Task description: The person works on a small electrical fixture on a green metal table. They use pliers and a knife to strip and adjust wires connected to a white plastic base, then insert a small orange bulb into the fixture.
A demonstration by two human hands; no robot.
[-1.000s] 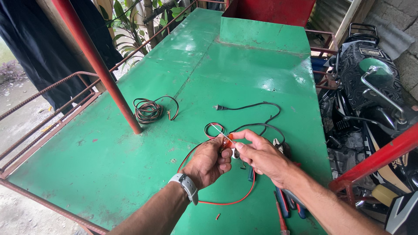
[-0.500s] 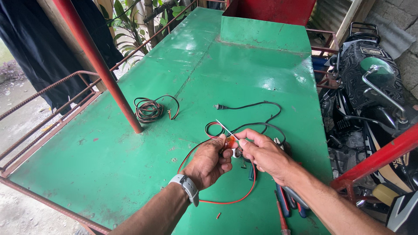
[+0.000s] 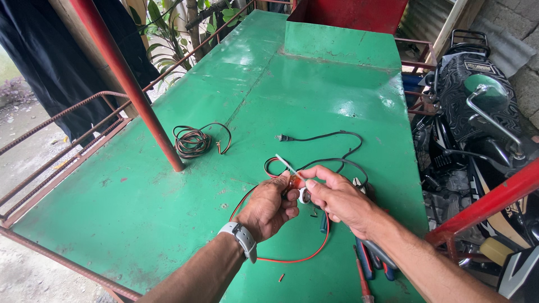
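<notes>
Over a green metal table (image 3: 140, 196), my left hand (image 3: 268, 206) pinches a small orange part (image 3: 294, 180) with a thin white strip (image 3: 285, 165) sticking up from it. My right hand (image 3: 337, 197) meets it from the right, fingertips closed on the same small part and a white bit of it. A red wire (image 3: 292, 259) loops on the table under both hands. A black cable with a plug (image 3: 325, 137) curls just beyond them. A grey watch sits on my left wrist.
A coil of dark wire (image 3: 192, 141) lies by a slanted red post (image 3: 129, 84). Hand tools with red and blue handles (image 3: 370, 262) lie at the table's near right edge. A motorcycle (image 3: 483, 112) stands to the right, and a rusty rail (image 3: 56, 163) runs along the left.
Both hands have stayed together over the red wire. The white strip between my fingers has shifted slightly; the view has barely moved.
</notes>
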